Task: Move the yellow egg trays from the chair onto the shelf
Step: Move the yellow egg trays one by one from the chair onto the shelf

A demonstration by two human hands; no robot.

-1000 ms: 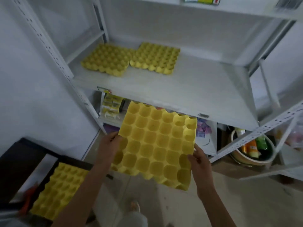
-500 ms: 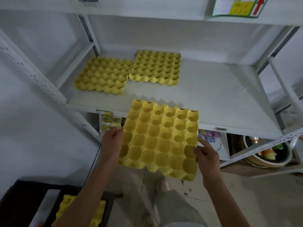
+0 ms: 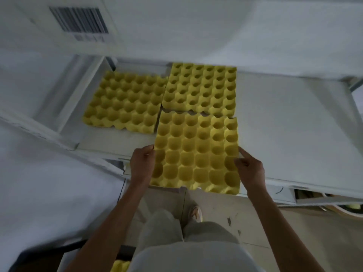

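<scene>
Head view, looking down over both arms. Left hand clamped on the left edge of a yellow egg tray, thumb on top of the rim, fingers curled underneath out of sight. Right hand pinching the same tray at its right edge, forefinger stretched forward along the rim, thumb pressed into an outer cup. Tray cups-up between the two hands, far half over the white shelf board, near edge overhanging the front lip toward the body. Impossible to tell whether the far half is resting on the board or just above it.

Straight ahead of the hands, a second yellow tray flat at the back of the shelf, its near edge right against the far edge of the held one. Ahead and left of the left hand, a third tray flat on the board, just beside both others. Right of the right hand, bare white board.

Below the forearms, grey trousers and one shoe on a scuffed floor. Near the left elbow, at the bottom edge, a sliver of another yellow tray on a dark seat, mostly hidden. High above the hands, a blurred barcode label.
</scene>
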